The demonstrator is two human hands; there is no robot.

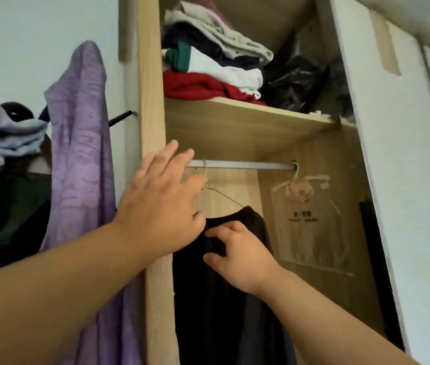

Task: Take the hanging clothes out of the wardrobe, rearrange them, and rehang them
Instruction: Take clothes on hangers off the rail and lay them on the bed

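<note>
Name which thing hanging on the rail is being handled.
The dark garment on the wire hanger, at the left end of the rail: the right hand pinches its top. The clear pouch at the right hangs untouched.

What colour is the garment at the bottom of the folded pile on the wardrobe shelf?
The bottom garment is red; the head view shows it.

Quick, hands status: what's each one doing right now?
Left hand: open, fingers spread by the wire hanger, gripping nothing.
Right hand: gripping the dark garment.
</note>
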